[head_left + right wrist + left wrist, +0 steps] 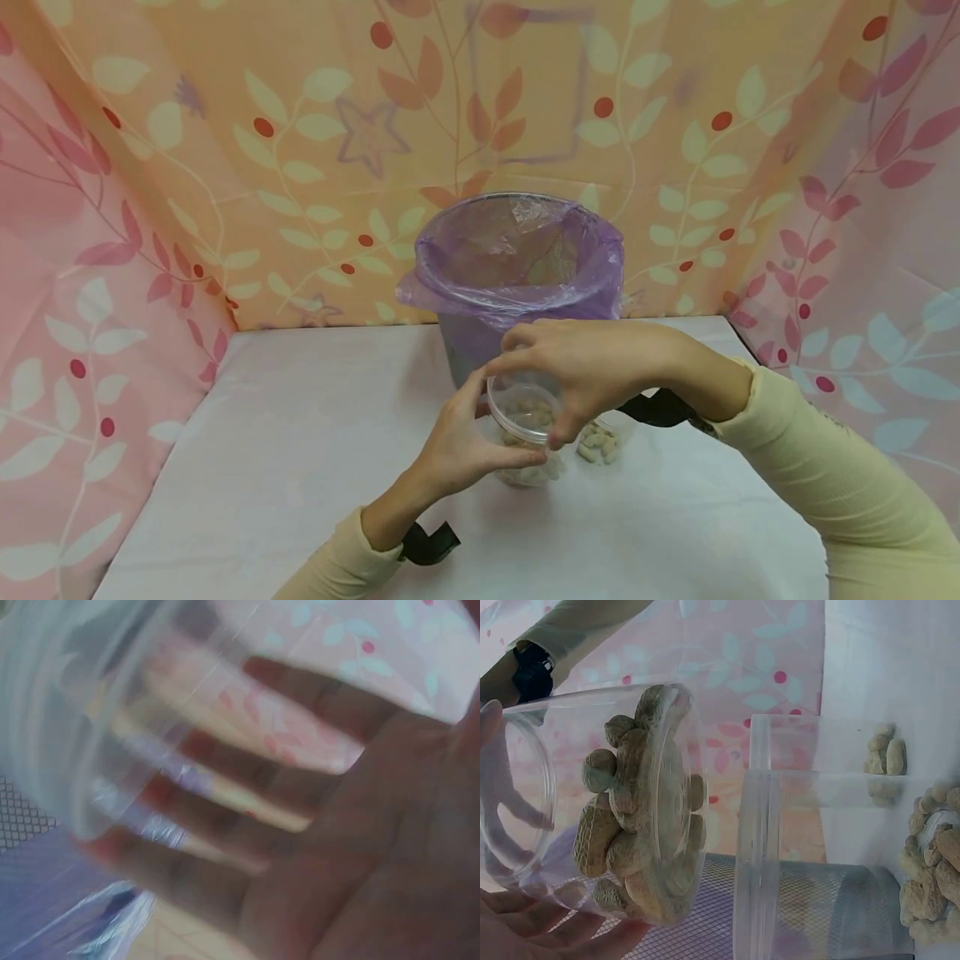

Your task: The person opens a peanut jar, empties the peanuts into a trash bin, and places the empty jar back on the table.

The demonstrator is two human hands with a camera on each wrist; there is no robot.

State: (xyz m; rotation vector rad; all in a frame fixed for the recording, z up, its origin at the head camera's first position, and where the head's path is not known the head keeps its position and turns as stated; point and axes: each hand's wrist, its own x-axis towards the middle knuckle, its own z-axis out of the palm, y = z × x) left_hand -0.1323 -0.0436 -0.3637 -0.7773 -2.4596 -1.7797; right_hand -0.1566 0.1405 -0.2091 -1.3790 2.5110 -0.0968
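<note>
A clear plastic jar (562, 750) with unshelled peanuts (630, 817) at its bottom is held upright, raised above other jars. My left hand (457, 446) holds it from the side, with its thumb on the near side and its fingers (562, 930) along the far wall. From above, my right hand (600, 362) spans the rim, its thumb at the near edge. In the right wrist view its fingers (217, 817) look spread, fingertips right at the blurred rim. Close below the raised jar stands a second peanut jar (525, 477).
Another clear jar with peanuts (597, 444) stands to the right on the white table (315, 467). Behind the jars is a mesh bin (459, 350) lined with a purple plastic bag (525, 300). Patterned cloth (300, 167) encloses the back and sides.
</note>
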